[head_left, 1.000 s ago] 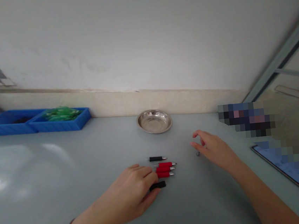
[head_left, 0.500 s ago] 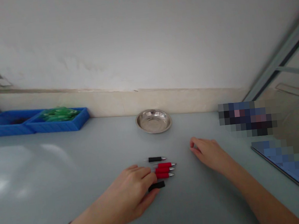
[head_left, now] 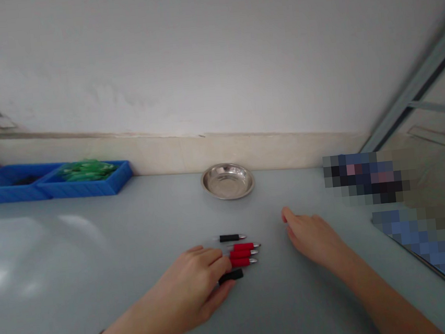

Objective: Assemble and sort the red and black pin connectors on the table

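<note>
Resting well apart on the grey tabletop [head_left: 78,265], the left hand [head_left: 190,288] curls against a black-gripped pen section [head_left: 231,276], just beside two red-gripped pen sections [head_left: 241,254]. The right hand [head_left: 313,237] rests fingertips-down; whether it pinches anything, I cannot tell. A steel dish [head_left: 227,181] sits upper centre, a blue divided tray [head_left: 106,186] upper left.

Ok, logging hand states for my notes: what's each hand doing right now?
Left hand: half closed against a black pen part, cannot tell if holding it.
Right hand: curled, also cannot tell.
</note>
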The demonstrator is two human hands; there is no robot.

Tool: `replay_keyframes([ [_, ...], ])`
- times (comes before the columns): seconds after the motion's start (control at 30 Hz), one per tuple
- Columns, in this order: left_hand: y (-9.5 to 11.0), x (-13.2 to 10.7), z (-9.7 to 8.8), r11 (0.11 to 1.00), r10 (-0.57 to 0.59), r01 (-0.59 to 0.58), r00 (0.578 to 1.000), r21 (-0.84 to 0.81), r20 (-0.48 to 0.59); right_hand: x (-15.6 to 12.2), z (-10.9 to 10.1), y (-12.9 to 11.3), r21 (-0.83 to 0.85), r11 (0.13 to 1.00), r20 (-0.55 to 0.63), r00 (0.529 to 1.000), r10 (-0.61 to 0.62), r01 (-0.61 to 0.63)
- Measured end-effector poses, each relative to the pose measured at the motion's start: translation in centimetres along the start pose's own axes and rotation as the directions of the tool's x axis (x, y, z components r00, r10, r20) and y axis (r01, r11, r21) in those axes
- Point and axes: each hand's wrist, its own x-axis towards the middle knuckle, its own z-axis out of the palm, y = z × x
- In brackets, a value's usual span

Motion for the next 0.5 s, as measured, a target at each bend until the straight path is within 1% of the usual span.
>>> replay_keyframes([
  [0.37,-0.15,0.06,0.26,0.996,-0.046,0.045,0.999,0.071,0.009,-0.03,-0.28,-0.11,0.023,1.000,0.018,1.000,0.004,-0.004],
  [0.5,-0.15,-0.01,0.31,0.996,-0.068,0.067,0.998,0.062,0.007,0.00,-0.33,-0.10,0.031,0.999,0.022,1.000,0.006,-0.007],
])
